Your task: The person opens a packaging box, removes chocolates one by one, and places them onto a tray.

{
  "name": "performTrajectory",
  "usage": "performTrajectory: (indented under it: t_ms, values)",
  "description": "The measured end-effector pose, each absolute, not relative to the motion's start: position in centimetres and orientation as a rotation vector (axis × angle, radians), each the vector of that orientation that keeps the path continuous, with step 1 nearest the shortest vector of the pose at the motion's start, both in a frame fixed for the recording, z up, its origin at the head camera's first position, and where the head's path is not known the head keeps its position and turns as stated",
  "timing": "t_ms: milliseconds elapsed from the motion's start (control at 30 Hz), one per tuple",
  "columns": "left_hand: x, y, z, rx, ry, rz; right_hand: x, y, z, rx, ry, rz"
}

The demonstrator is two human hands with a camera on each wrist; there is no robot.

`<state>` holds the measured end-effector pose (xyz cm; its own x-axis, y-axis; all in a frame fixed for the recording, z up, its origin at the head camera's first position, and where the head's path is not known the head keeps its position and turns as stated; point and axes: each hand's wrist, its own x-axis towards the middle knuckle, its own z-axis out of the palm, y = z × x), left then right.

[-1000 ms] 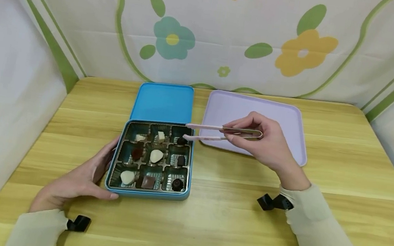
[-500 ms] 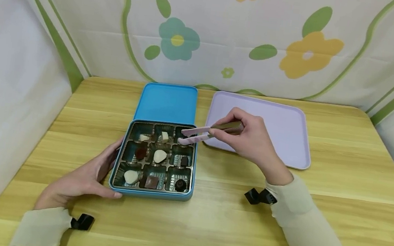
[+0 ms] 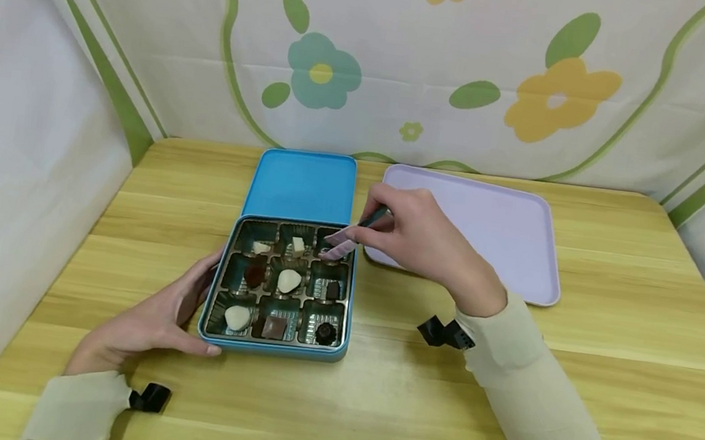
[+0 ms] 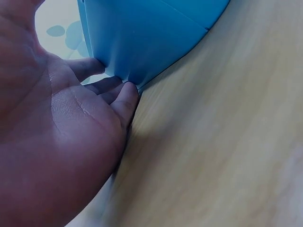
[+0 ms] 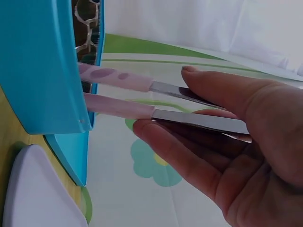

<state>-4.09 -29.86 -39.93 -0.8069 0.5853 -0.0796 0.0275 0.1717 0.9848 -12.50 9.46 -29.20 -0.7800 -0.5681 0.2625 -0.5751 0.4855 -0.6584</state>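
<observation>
A blue tin box (image 3: 275,351) with a compartmented tray holds white, brown and dark chocolates, one visible per section. My left hand (image 3: 151,320) steadies its left side, thumb at the front corner; the left wrist view has fingertips against the blue wall (image 4: 142,38). My right hand (image 3: 425,240) grips pink-tipped metal tongs (image 3: 342,242), whose tips reach into the back right compartment. The tips stand apart in the right wrist view, where the box wall partly hides them. A dark chocolate (image 3: 324,252) in that compartment is mostly hidden by the tongs.
Behind the box lies a blue lid (image 3: 304,186). To its right is a lilac tray (image 3: 497,227), partly covered by my right hand. The wooden table (image 3: 383,400) ends at a flowered curtain (image 3: 371,68) at the back, with white cloth on both sides.
My right hand has moved left and turned, bringing the tong tips from above the box's right edge down into the back right compartment. The left hand stays on the box.
</observation>
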Motion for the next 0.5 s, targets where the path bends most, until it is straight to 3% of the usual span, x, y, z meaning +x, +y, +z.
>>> performTrajectory:
  t_ms: [500]
  values:
    - [-4.10,-30.12,-39.88,0.565,2.004,1.673,-12.71,9.32,-29.11,0.974,-2.874,0.951]
